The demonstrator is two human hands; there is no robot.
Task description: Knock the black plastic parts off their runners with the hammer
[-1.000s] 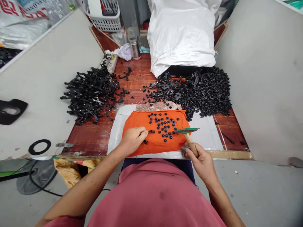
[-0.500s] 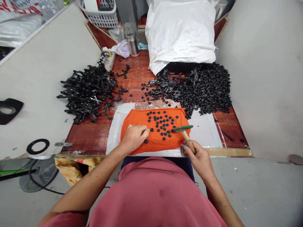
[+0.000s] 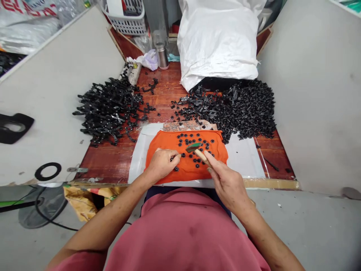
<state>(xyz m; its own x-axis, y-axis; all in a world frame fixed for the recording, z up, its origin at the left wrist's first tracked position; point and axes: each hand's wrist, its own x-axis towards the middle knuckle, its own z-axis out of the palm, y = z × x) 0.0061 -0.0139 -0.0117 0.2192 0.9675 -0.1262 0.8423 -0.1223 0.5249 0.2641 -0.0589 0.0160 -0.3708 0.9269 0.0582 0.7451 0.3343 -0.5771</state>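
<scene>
Person sits at the near edge of a red-brown wooden bench point(image 3: 118, 162), both hands over an orange cloth point(image 3: 165, 142) spread at the mid near edge.

The left hand point(image 3: 161, 164) rests knuckles-up on the cloth's left part. Its fingers are curled, w/ thumb & forefinger pinched together on a single black piece point(image 3: 181, 155) that sits on the cloth.

The right hand point(image 3: 225, 181) is clamped round the wooden handle of a small hammer point(image 3: 197, 150). The handle runs up-left from the fist. The green head is over the cloth's middle, just right of the pinched piece & among the loose round black pieces point(image 3: 197, 138). Can't tell if the head touches the cloth. The hands are close but not touching.

The loose pieces are scattered over the cloth's far half, approx. two dozen, not stacked.

Under the cloth lies a white sheet point(image 3: 245, 156), which sticks out to the right & left of it. A speckled stone slab point(image 3: 187, 126) shows just beyond the cloth's far edge.

Towards the bench's left edge is a tangled heap of flat black strap parts point(image 3: 108, 109), spilling onto the grey board beside it. Towards the right edge is a bigger heap of round black parts point(image 3: 248, 107), w/ some strap-like bits mixed in on its left side.

At the far edge a big white woven sack point(image 3: 217, 37) leans over the right heap. Left of it stand a steel flask point(image 3: 163, 56) & a crumpled plastic bag point(image 3: 148, 60), w/ a grey plastic basket point(image 3: 126, 20) behind.
</scene>
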